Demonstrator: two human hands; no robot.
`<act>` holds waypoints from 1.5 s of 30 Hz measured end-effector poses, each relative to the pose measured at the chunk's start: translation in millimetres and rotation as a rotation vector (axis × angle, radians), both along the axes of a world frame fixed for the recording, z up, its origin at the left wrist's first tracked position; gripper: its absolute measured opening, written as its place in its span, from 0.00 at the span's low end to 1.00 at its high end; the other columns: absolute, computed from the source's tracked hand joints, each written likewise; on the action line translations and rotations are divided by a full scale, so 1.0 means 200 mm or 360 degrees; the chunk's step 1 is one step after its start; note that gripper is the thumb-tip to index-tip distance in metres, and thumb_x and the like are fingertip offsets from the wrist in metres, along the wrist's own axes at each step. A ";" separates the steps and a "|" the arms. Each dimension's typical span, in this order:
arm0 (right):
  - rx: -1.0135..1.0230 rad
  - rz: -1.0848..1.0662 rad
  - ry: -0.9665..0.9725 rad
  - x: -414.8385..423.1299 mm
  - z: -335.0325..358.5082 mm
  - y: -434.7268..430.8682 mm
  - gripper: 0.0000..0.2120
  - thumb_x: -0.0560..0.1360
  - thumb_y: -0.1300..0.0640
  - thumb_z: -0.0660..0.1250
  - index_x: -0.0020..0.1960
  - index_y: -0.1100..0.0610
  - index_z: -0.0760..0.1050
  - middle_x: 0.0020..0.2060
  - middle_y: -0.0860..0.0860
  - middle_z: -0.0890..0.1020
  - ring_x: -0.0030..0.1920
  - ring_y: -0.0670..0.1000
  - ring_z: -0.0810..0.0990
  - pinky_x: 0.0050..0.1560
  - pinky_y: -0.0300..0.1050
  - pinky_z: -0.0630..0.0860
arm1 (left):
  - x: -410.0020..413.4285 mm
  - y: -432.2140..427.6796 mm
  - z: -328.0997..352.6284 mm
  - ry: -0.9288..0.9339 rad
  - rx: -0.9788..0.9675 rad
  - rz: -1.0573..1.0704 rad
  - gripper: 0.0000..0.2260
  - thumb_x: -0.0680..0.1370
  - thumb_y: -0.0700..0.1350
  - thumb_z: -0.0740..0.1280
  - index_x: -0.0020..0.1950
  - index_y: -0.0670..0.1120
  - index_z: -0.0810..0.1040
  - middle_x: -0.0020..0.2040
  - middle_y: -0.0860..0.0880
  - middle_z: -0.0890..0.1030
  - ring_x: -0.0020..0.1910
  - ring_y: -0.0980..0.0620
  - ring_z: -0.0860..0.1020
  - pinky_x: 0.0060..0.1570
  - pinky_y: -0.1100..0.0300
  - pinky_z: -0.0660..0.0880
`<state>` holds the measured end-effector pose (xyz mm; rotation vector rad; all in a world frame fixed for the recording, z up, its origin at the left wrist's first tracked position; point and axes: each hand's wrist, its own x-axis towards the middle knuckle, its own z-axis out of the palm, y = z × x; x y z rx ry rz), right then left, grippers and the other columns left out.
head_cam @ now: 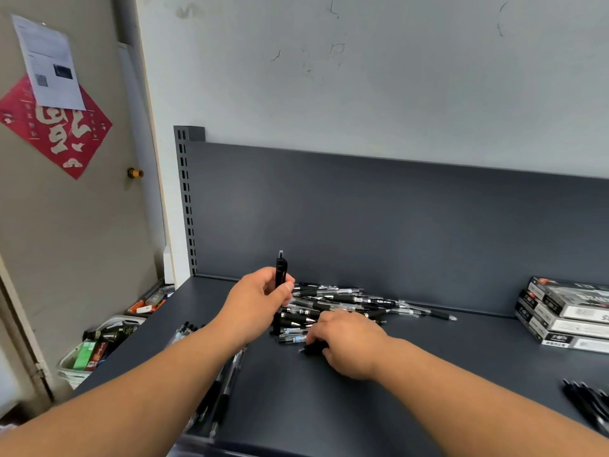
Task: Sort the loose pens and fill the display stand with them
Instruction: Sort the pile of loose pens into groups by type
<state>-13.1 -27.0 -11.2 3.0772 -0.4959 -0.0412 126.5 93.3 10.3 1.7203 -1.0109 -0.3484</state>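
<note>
Black pen (281, 270) upright in left grip (260, 296), pile (346, 300) beside

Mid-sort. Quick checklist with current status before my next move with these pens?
1. Left hand grips one black pen upright: ok.
2. Right hand has a pen gripped at the pile's near edge: cannot tell, fingers cover it.
3. Pile of loose pens sorted out: not ok, a tangled heap.
4. Pens set aside under the left forearm lie apart from the pile: ok.
5. Display stand in view: cannot tell; only shelf and stacked boxes show.
</note>
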 end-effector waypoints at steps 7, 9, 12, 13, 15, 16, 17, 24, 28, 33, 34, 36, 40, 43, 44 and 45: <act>0.0097 -0.0019 -0.0299 -0.03 0.04 -0.04 0.11 0.78 0.51 0.62 0.60 0.49 0.75 0.58 0.48 0.76 0.60 0.52 0.73 0.60 0.47 0.70 | -0.04 -0.03 0.02 -0.0065 -0.0016 0.0034 0.04 0.79 0.46 0.64 0.48 0.53 0.78 0.38 0.53 0.82 0.32 0.65 0.76 0.36 0.71 0.69; 0.0230 -0.0073 -0.0623 -0.03 0.09 -0.07 0.10 0.78 0.52 0.64 0.58 0.50 0.76 0.54 0.48 0.79 0.54 0.50 0.76 0.57 0.45 0.72 | -0.06 -0.03 0.04 -0.0058 -0.0046 0.0058 0.04 0.79 0.47 0.65 0.47 0.54 0.78 0.40 0.52 0.83 0.37 0.60 0.78 0.41 0.65 0.73; 0.0550 -0.0203 -0.1078 -0.03 0.19 -0.08 0.06 0.77 0.54 0.67 0.54 0.51 0.78 0.45 0.44 0.80 0.43 0.44 0.75 0.49 0.36 0.71 | -0.07 -0.04 0.06 -0.0063 -0.0091 0.0074 0.03 0.78 0.49 0.66 0.47 0.54 0.79 0.41 0.50 0.83 0.41 0.53 0.80 0.46 0.60 0.74; 0.0670 -0.0252 -0.1166 -0.02 0.23 -0.08 0.05 0.77 0.54 0.67 0.52 0.50 0.78 0.43 0.42 0.80 0.41 0.43 0.76 0.46 0.33 0.71 | -0.07 -0.04 0.07 -0.0071 -0.0106 0.0069 0.04 0.78 0.49 0.66 0.47 0.54 0.80 0.41 0.50 0.83 0.40 0.54 0.79 0.45 0.61 0.74; 0.0881 -0.0302 -0.1261 -0.01 0.29 -0.08 0.02 0.77 0.54 0.67 0.49 0.49 0.77 0.41 0.42 0.81 0.42 0.42 0.79 0.44 0.31 0.72 | -0.08 -0.05 0.09 -0.0091 -0.0112 0.0063 0.04 0.78 0.50 0.66 0.49 0.55 0.81 0.41 0.52 0.83 0.41 0.56 0.79 0.44 0.65 0.73; 0.0979 -0.0301 -0.1283 -0.01 0.31 -0.07 0.01 0.77 0.54 0.67 0.48 0.50 0.77 0.41 0.43 0.82 0.42 0.43 0.81 0.45 0.32 0.73 | -0.08 -0.05 0.10 -0.0104 -0.0101 0.0053 0.05 0.78 0.50 0.66 0.51 0.55 0.81 0.41 0.54 0.83 0.43 0.57 0.80 0.45 0.66 0.73; 0.1073 -0.0298 -0.1294 0.00 0.32 -0.07 0.02 0.77 0.55 0.67 0.48 0.51 0.78 0.41 0.45 0.83 0.42 0.44 0.82 0.46 0.34 0.75 | -0.08 -0.05 0.11 -0.0117 -0.0091 0.0030 0.06 0.78 0.50 0.67 0.53 0.56 0.81 0.42 0.56 0.83 0.44 0.59 0.80 0.47 0.67 0.74; 0.1820 -0.0304 -0.1273 0.01 0.31 -0.03 0.07 0.78 0.61 0.66 0.55 0.59 0.78 0.46 0.56 0.85 0.45 0.49 0.85 0.49 0.42 0.81 | -0.09 -0.06 0.09 -0.0264 -0.0025 -0.0091 0.10 0.77 0.46 0.68 0.48 0.64 0.79 0.45 0.50 0.85 0.49 0.48 0.82 0.55 0.50 0.77; 0.1066 -0.0398 -0.0859 -0.02 0.24 -0.12 0.09 0.76 0.57 0.68 0.57 0.52 0.78 0.46 0.48 0.84 0.48 0.48 0.82 0.53 0.42 0.78 | -0.08 -0.06 0.07 -0.0176 0.0017 -0.0013 0.05 0.77 0.46 0.68 0.49 0.55 0.82 0.40 0.51 0.85 0.44 0.52 0.82 0.48 0.57 0.76; 0.0206 -0.0463 -0.0153 -0.05 0.05 -0.20 0.16 0.75 0.60 0.65 0.60 0.46 0.75 0.59 0.47 0.77 0.60 0.52 0.75 0.57 0.46 0.74 | -0.09 -0.06 0.05 -0.0122 0.0011 0.0019 0.04 0.78 0.48 0.67 0.50 0.56 0.80 0.38 0.55 0.84 0.38 0.65 0.80 0.42 0.67 0.71; 0.0169 -0.0460 -0.0158 -0.05 0.02 -0.21 0.17 0.75 0.62 0.64 0.60 0.46 0.75 0.59 0.48 0.76 0.60 0.52 0.75 0.55 0.46 0.74 | -0.09 -0.07 0.04 -0.0104 0.0012 0.0014 0.05 0.78 0.48 0.67 0.51 0.56 0.80 0.39 0.55 0.84 0.40 0.65 0.80 0.43 0.67 0.72; 0.0109 -0.0433 -0.0211 -0.04 0.00 -0.22 0.17 0.74 0.64 0.63 0.58 0.47 0.73 0.58 0.48 0.76 0.58 0.53 0.75 0.51 0.45 0.72 | -0.09 -0.07 0.04 -0.0093 0.0017 0.0010 0.05 0.78 0.48 0.67 0.52 0.56 0.81 0.39 0.55 0.84 0.38 0.66 0.79 0.42 0.68 0.71; -0.0051 -0.0335 -0.0208 -0.05 0.00 -0.22 0.15 0.76 0.63 0.61 0.60 0.49 0.72 0.57 0.50 0.75 0.58 0.54 0.74 0.48 0.44 0.66 | -0.11 -0.07 0.04 -0.0020 -0.0029 -0.0016 0.05 0.78 0.47 0.67 0.51 0.54 0.81 0.39 0.54 0.84 0.34 0.67 0.78 0.42 0.67 0.71; -0.0133 -0.0270 -0.0193 -0.06 0.00 -0.21 0.16 0.78 0.61 0.60 0.64 0.51 0.71 0.60 0.51 0.74 0.61 0.55 0.73 0.55 0.46 0.69 | -0.12 -0.07 0.04 0.0002 -0.0036 -0.0036 0.05 0.78 0.46 0.67 0.51 0.56 0.80 0.39 0.55 0.84 0.36 0.68 0.79 0.40 0.69 0.71; -0.0161 -0.0258 -0.0184 -0.06 0.00 -0.21 0.16 0.79 0.60 0.60 0.65 0.51 0.72 0.60 0.51 0.74 0.62 0.55 0.72 0.57 0.47 0.68 | -0.12 -0.07 0.04 0.0014 -0.0046 -0.0046 0.05 0.78 0.46 0.67 0.51 0.56 0.80 0.40 0.54 0.84 0.37 0.67 0.79 0.40 0.71 0.72; -0.0187 -0.0254 -0.0182 -0.07 0.00 -0.21 0.15 0.79 0.58 0.60 0.65 0.51 0.72 0.60 0.51 0.74 0.62 0.55 0.72 0.58 0.47 0.68 | -0.12 -0.07 0.05 0.0032 -0.0054 -0.0057 0.06 0.78 0.46 0.67 0.51 0.56 0.80 0.40 0.54 0.84 0.38 0.67 0.80 0.40 0.73 0.72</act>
